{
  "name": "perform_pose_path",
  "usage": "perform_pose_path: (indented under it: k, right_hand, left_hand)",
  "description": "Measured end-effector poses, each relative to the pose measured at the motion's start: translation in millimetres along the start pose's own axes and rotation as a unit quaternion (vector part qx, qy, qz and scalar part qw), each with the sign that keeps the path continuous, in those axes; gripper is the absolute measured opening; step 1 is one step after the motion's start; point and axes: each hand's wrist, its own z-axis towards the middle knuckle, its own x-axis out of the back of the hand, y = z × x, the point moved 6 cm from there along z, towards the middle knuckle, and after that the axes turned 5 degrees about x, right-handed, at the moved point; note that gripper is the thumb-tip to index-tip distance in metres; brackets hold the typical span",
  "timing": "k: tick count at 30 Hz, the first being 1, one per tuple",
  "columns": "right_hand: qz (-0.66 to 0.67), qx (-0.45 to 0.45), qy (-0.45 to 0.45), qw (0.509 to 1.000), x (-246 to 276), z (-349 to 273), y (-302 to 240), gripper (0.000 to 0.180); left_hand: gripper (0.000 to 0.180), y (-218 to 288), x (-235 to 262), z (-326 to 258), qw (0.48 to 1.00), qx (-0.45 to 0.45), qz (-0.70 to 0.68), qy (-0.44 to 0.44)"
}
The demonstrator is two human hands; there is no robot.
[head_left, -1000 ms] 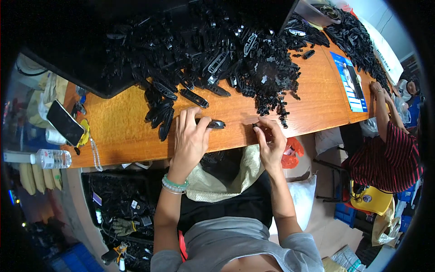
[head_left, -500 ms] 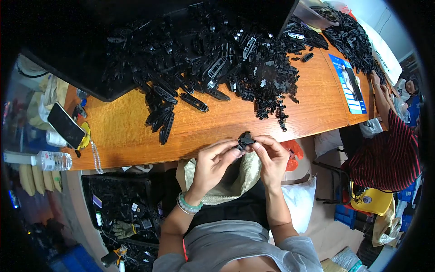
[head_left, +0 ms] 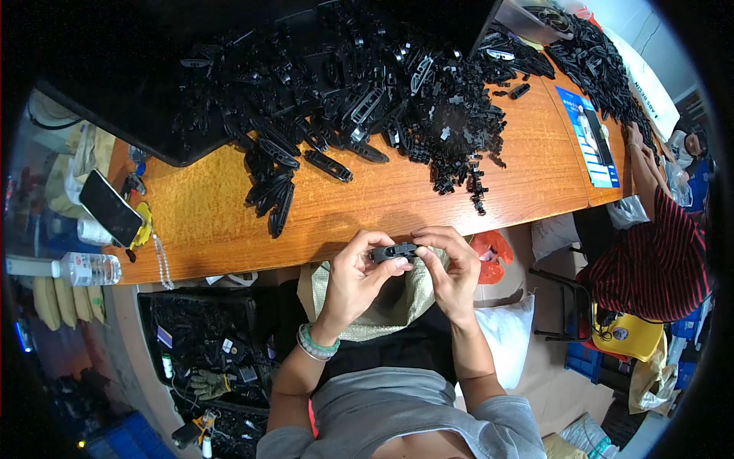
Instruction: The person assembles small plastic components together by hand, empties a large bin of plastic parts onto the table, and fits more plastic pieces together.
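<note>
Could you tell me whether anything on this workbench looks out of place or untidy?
Nothing looks damaged. The black plastic parts lie in a loose heap, with strays scattered toward the table edge. Both hands, left hand and right hand, hold one part.

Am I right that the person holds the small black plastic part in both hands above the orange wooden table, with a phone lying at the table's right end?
Not quite: the head view shows the dark phone at the orange wooden table's left end. The left hand and right hand do hold the small black plastic part.

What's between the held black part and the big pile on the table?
Head view: bare orange tabletop separates the black part, held in both hands, from the pile.
</note>
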Motion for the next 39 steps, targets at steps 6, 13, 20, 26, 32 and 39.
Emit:
perform_pose_path:
  k: [6, 13, 20, 26, 32, 39]
  right_hand:
    - [0.027, -0.024, -0.006, 0.999, -5.2, -6.9, 9.3, 0.014]
    - [0.110, -0.134, -0.030, 0.984, 1.8, -16.4, 22.2, 0.024]
    - [0.038, -0.075, -0.193, 0.978, 9.5, -15.4, 29.9, 0.019]
    - [-0.322, 0.028, 0.098, 0.941, 36.6, 44.2, 23.5, 0.009]
    - [-0.357, 0.065, 0.108, 0.926, 20.2, 51.1, 37.0, 0.014]
    - [-0.285, 0.079, 0.121, 0.947, 13.2, 38.7, 47.0, 0.018]
  left_hand:
    - [0.016, 6.5, 4.2, 1.7, 0.996, -0.040, 0.083, 0.003]
    - [0.016, 10.0, -0.6, -2.8, 0.992, -0.034, 0.109, -0.060]
    - [0.017, 34.4, 20.3, 10.4, 0.921, -0.124, 0.344, -0.130]
    - [0.026, 62.4, 45.8, 63.3, 0.690, -0.227, 0.669, 0.160]
    - [0.018, 54.9, 34.2, 66.6, 0.636, -0.206, 0.732, 0.132]
    - [0.022, 60.2, 26.1, 38.0, 0.683, -0.270, 0.657, 0.169]
